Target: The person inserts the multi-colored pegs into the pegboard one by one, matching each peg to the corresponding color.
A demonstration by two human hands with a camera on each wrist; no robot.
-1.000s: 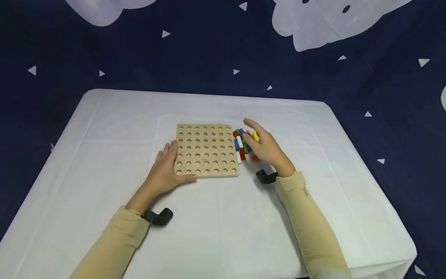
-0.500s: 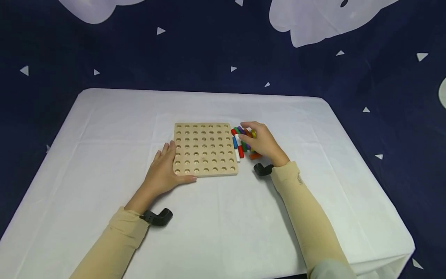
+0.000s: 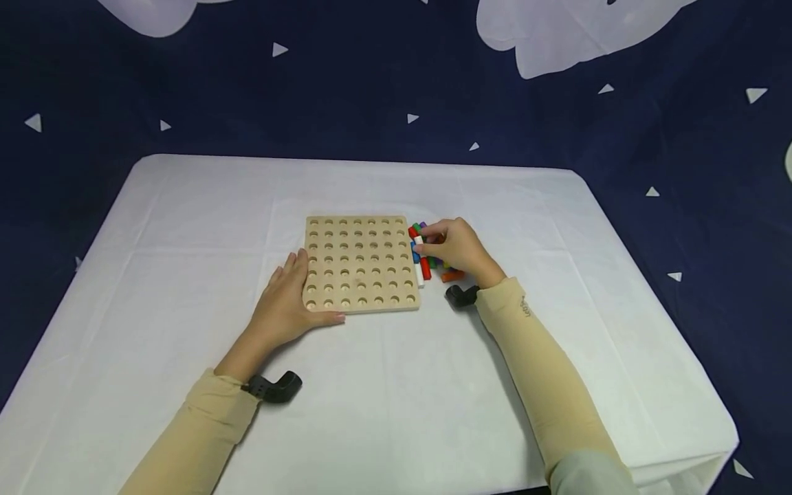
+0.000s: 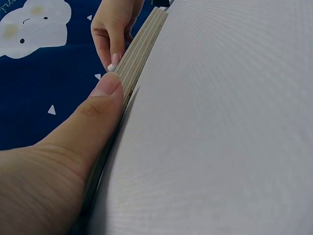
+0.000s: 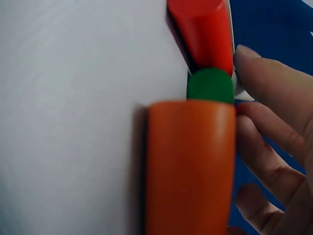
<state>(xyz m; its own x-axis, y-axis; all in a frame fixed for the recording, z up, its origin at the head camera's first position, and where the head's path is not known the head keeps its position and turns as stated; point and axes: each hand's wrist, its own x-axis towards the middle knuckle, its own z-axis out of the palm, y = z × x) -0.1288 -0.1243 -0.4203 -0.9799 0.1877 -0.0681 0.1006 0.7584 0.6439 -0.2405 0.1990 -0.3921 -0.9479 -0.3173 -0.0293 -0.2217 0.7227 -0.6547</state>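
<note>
A square wooden board (image 3: 361, 265) with rows of round holes lies flat on the white table. My left hand (image 3: 280, 302) rests against its left edge, fingers straight and thumb along the front side; the thumb (image 4: 100, 98) shows against the layered edge in the left wrist view. At the board's right side my right hand (image 3: 460, 249) pinches a white peg (image 4: 112, 67) between thumb and fingertips. Coloured pegs lie around it: a blue peg (image 3: 415, 256), a red peg (image 3: 425, 269) and an orange peg (image 5: 190, 166). The right hand hides part of the pile.
A white cloth (image 3: 359, 405) covers the table. Behind it hangs a dark blue backdrop (image 3: 346, 82) with white triangles and clouds. A black wrist device (image 3: 273, 388) sits on the left wrist, another (image 3: 463, 296) on the right.
My right hand has come down and left into the peg pile, and its thumb and fingers have closed on the white peg. The left hand stays on the board; the head view has shifted slightly.
</note>
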